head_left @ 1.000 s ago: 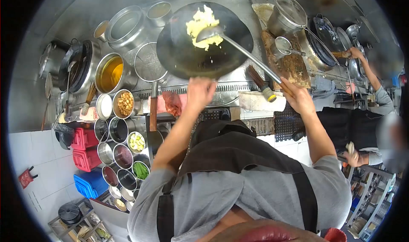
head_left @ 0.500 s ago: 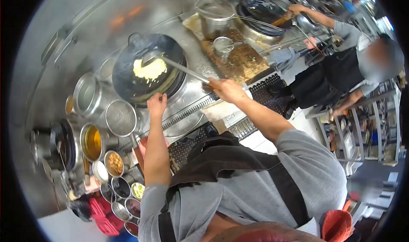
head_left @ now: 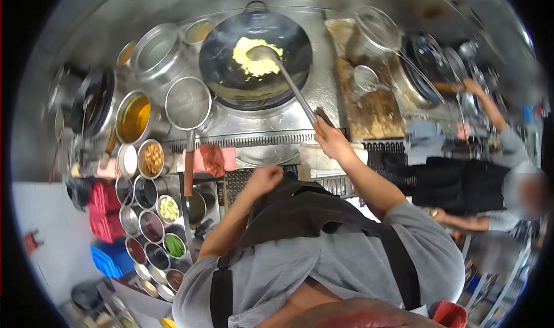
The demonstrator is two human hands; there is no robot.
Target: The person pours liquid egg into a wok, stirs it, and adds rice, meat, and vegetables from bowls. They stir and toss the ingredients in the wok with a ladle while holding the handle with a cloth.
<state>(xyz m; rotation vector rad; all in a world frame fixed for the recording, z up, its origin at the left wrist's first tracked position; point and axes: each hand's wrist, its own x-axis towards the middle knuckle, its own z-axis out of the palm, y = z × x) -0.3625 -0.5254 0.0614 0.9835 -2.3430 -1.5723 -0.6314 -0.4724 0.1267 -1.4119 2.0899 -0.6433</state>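
My right hand [head_left: 333,143] is closed around the handle of a long metal ladle [head_left: 293,88]. The ladle's bowl rests in yellow scrambled egg [head_left: 257,67], which lies in loose curds in a black wok [head_left: 219,68] on the burner in front of me. My left hand [head_left: 264,181] is away from the wok, close to my dark apron, with its fingers curled in; no object shows in it. Left of the wok lies a round mesh strainer [head_left: 188,104] with a wooden handle pointing toward me.
A pot of yellow oil [head_left: 134,119] and a large steel pot [head_left: 154,50] stand left. Several ingredient bowls [head_left: 152,227] line the lower left. On the right are a stained board [head_left: 369,114], a sieve [head_left: 378,29] over a pot, and a co-worker [head_left: 459,184] at another wok.
My left hand has left the wok's near rim and drawn back toward my apron. My right hand still holds the ladle in the egg. The camera view has turned.
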